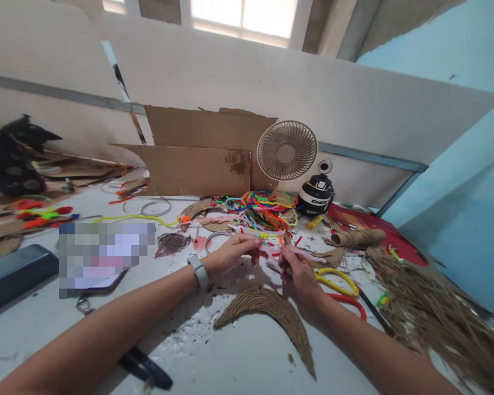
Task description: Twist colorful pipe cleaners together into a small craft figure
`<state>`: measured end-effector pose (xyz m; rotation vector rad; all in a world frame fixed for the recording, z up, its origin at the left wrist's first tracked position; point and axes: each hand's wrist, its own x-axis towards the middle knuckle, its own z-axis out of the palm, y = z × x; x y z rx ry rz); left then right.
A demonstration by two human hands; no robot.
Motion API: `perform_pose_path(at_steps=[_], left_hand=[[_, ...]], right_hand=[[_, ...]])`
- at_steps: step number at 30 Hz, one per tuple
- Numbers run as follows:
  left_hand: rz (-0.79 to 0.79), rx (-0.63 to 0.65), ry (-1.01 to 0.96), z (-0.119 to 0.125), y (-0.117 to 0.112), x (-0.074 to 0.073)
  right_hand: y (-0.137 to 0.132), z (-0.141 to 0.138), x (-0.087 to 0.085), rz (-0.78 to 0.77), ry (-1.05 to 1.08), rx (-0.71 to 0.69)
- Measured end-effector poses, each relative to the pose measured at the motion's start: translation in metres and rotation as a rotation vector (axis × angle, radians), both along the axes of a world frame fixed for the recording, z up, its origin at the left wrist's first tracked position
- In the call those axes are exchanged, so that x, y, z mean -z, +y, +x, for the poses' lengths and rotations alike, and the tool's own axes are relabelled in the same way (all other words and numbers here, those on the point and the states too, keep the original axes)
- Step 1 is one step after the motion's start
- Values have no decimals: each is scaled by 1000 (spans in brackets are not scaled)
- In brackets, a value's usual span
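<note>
My right hand [299, 271] is closed in a pinch on a pale pink pipe cleaner [313, 256], whose end sticks out to the right. My left hand [242, 249], with a watch on its wrist, faces it with thumb and fingers pinched. Pale pink fuzz spans the small gap between the hands, though the left fingertips' exact grip is blurred. Below them on the table lies a brown crescent [267, 299] covered in coiled twine. A tangle of coloured pipe cleaners [263, 208] lies just beyond both hands.
Yellow-handled scissors [340, 280] and a red handle [349, 303] lie beside my right forearm. Dry brown fibres [444, 312] spread at the right. A phone [107, 285], partly blurred out, lies left. Behind stand a small fan [287, 151], a black bottle [316, 195] and cardboard [197, 170].
</note>
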<state>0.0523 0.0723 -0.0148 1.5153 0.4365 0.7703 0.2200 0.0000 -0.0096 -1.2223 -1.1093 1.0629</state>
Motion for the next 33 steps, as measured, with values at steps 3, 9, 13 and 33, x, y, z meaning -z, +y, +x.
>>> perform_pose_path(at_steps=[3,9,13,33], left_hand=[[52,50,90,-1,-6,-2],[-128,235,107,5,-9,9],[-104,309,107,4,-8,8],[-300,36,-286,17,-10,7]], right_hand=[[1,1,-3,21,15,64],[-2,0,0,-41,-27,-35],[-2,-2,1,-36,-43,-70],[-5,-10,1,51,6,-335]])
